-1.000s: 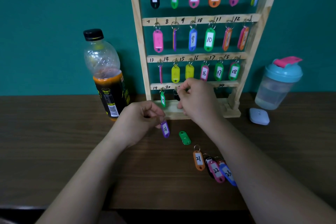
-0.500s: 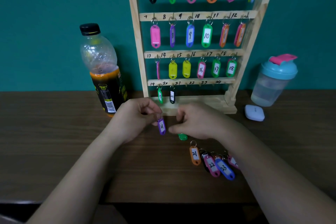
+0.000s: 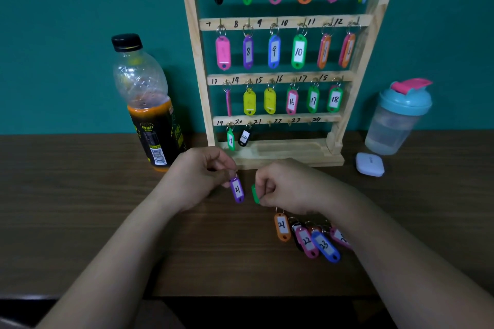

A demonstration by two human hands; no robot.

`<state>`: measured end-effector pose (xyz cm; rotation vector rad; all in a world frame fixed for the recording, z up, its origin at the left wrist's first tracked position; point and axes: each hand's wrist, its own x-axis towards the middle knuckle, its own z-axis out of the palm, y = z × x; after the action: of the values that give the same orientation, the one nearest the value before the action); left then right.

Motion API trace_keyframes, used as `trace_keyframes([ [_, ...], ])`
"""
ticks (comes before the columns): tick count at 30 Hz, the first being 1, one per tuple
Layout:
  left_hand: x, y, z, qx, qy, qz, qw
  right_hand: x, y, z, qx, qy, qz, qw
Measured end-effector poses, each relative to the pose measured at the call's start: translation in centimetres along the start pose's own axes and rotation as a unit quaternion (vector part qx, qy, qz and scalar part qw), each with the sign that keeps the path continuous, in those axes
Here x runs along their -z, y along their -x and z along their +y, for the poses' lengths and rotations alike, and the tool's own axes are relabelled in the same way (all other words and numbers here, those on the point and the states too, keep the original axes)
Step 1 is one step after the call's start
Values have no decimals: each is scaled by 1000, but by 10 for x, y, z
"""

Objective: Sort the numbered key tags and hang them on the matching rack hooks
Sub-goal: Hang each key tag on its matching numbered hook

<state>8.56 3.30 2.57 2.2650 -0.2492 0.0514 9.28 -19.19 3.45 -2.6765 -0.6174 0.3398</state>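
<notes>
A wooden key rack stands at the back of the table, its upper rows full of coloured tags. On the bottom rail hang a green tag 19 and a black tag 20; the hooks marked 21 to 24 are bare. My left hand pinches the ring of a purple tag, which dangles above the table. My right hand grips a green tag beside it. An orange tag 21, a pink tag 22 and a blue tag 23 lie under my right wrist.
A half-full bottle with a black cap stands left of the rack. At the right are a teal-lidded shaker cup and a small white case. The wooden table ends at a near edge below my forearms.
My right hand came down from the rack's bottom rail, where the black tag 20 now hangs, and took hold of the green tag on the table. My left hand kept the purple tag.
</notes>
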Motion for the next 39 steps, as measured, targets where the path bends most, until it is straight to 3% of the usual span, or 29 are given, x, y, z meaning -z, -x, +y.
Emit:
trace_keyframes([
  [9,-2,-1,3,-7,0,-5,1000,21,-1,14,24,-184,92,978],
  [19,-6,-2,4,-4,26,-6,1000,34,-23,11,20,-233,260,937],
  [23,-9,-1,12,-2,52,14,999,40,-28,5,16,-231,248,941],
  [28,-19,-4,26,21,214,-32,976,42,-28,0,49,-266,170,948],
  [39,-30,-11,25,55,269,38,961,41,-28,1,52,-266,184,945],
])
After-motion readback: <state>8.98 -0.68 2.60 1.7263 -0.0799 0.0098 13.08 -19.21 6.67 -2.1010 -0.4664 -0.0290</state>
